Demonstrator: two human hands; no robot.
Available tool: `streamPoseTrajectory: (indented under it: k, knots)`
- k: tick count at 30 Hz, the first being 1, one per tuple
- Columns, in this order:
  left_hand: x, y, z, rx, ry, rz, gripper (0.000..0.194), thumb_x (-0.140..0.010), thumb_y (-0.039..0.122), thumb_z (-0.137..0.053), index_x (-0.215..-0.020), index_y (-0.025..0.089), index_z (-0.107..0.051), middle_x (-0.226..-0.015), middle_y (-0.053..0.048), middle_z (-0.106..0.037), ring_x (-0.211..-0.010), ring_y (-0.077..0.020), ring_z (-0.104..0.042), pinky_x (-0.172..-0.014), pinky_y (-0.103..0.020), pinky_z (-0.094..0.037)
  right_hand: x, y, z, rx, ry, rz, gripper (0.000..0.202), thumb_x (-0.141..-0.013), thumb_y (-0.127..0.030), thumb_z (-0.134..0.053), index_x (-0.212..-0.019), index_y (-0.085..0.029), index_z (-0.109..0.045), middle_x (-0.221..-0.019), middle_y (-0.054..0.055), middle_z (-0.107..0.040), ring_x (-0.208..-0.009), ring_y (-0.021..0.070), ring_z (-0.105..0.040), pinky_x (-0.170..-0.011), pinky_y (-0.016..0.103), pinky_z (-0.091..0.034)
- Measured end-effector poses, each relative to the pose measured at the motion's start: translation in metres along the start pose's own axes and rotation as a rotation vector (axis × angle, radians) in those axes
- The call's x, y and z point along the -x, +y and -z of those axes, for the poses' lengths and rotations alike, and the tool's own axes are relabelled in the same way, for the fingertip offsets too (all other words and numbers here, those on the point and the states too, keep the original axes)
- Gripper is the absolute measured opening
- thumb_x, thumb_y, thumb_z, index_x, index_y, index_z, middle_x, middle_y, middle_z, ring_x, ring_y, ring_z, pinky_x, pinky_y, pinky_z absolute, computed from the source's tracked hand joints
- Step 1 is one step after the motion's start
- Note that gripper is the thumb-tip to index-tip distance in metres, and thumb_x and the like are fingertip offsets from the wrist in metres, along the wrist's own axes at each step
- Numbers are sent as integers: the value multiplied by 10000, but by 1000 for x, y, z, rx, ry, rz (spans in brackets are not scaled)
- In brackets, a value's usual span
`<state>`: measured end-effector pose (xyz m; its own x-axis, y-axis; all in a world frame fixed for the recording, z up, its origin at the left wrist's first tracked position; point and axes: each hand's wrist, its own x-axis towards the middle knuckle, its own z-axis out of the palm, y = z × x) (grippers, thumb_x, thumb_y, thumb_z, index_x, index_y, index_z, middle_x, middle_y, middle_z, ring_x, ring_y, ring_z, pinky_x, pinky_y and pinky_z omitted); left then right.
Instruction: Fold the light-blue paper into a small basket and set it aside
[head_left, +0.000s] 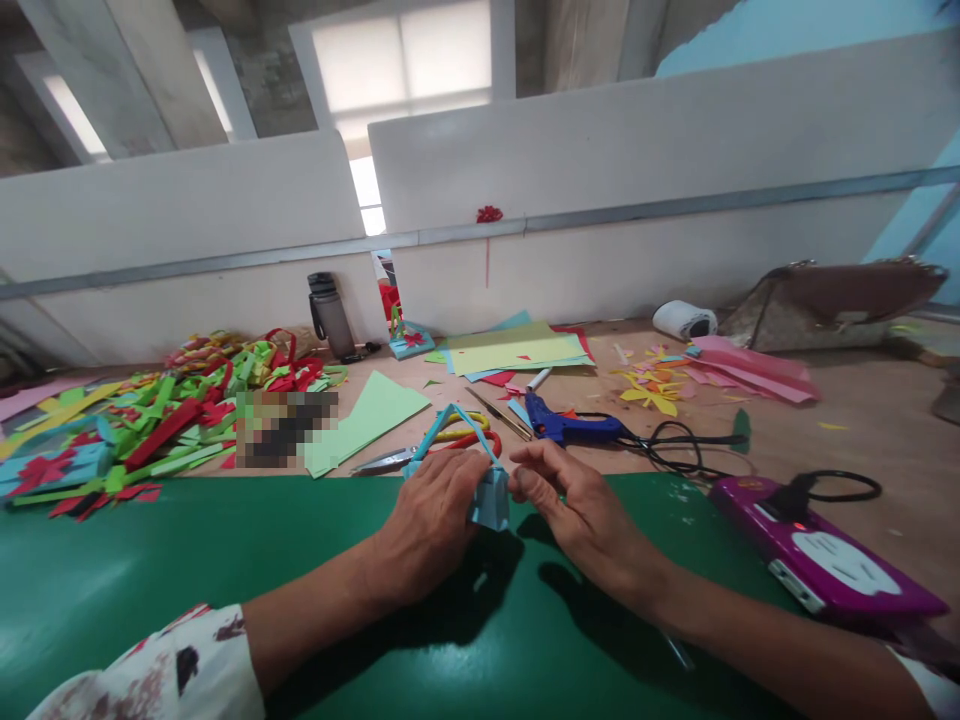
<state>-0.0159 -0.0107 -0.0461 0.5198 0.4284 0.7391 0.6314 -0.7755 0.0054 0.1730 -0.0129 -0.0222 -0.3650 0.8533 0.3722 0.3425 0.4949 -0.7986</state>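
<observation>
Smooth green matting (112, 570) fills the lower frame. At centre, the left hand (441, 497) clasps a small light-blue folded-paper basket with a strip handle (492, 500); the right hand (577, 502) is half-curled beside it, any grip impossible to tell. Beyond lie silver-bladed scissors (386, 461) and, right of centre, a blue plastic glue gun (585, 429).
</observation>
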Motion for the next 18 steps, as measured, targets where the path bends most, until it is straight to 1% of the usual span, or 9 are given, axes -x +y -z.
streamPoseTrajectory:
  k: [1,3,6,9,11,14,16,18]
  knots:
    - [-1,1,0,-22,13,11,380,-843,165,-508,-1203,104,-402,-1121,-155,-604,-1087,-221,-539,-910,-395,-463,1,-1,-1,-10,-9,4,166,-922,-328,-447,-991,-202,-528,-897,31,-632,-824,171,-604,-737,292,-461]
    - [-3,5,1,-79,34,10,382,-849,192,-506,-1202,95,-400,-1099,-158,-615,-1057,-230,-556,-883,-394,-477,2,-3,-3,-18,-45,14,176,-907,-308,-478,-1040,-198,-511,-886,31,-633,-836,179,-604,-750,302,-462]
    - [-8,13,3,-187,37,-35,376,-852,163,-475,-1205,65,-394,-1062,-168,-631,-1019,-254,-577,-845,-411,-489,4,-3,-7,-17,-110,18,308,-892,-257,-489,-1191,-197,-444,-884,34,-634,-816,185,-607,-750,318,-473]
    - [-12,21,5,-297,40,-81,384,-846,122,-443,-1218,45,-386,-1044,-180,-637,-995,-284,-589,-794,-427,-497,4,-1,-11,-21,-100,9,404,-875,-216,-485,-1268,-194,-392,-965,63,-634,-820,190,-615,-787,344,-479]
    - [-15,26,6,-330,35,-71,407,-846,118,-433,-1242,51,-367,-1051,-183,-634,-988,-295,-591,-773,-434,-497,3,0,-13,-54,-53,12,410,-855,-192,-495,-1252,-208,-397,-1021,72,-627,-842,191,-621,-804,349,-484]
    - [-19,30,7,-302,19,-31,441,-838,101,-419,-1267,52,-331,-1025,-181,-636,-959,-294,-600,-754,-443,-495,2,0,-13,-179,-11,24,337,-816,-154,-530,-1134,-228,-448,-1048,57,-619,-849,177,-630,-768,319,-509]
    - [-20,30,7,-275,15,-28,456,-829,90,-419,-1270,40,-316,-1011,-182,-636,-953,-293,-597,-758,-449,-491,2,0,-12,-263,-16,10,285,-806,-151,-549,-1069,-221,-461,-1032,54,-619,-817,165,-638,-715,295,-527]
    - [-20,30,6,-259,12,-28,473,-826,85,-422,-1281,39,-299,-1034,-180,-631,-974,-288,-587,-783,-449,-483,1,0,-12,-304,-37,-4,309,-821,-177,-550,-1110,-217,-447,-1055,64,-619,-819,164,-641,-683,283,-538]
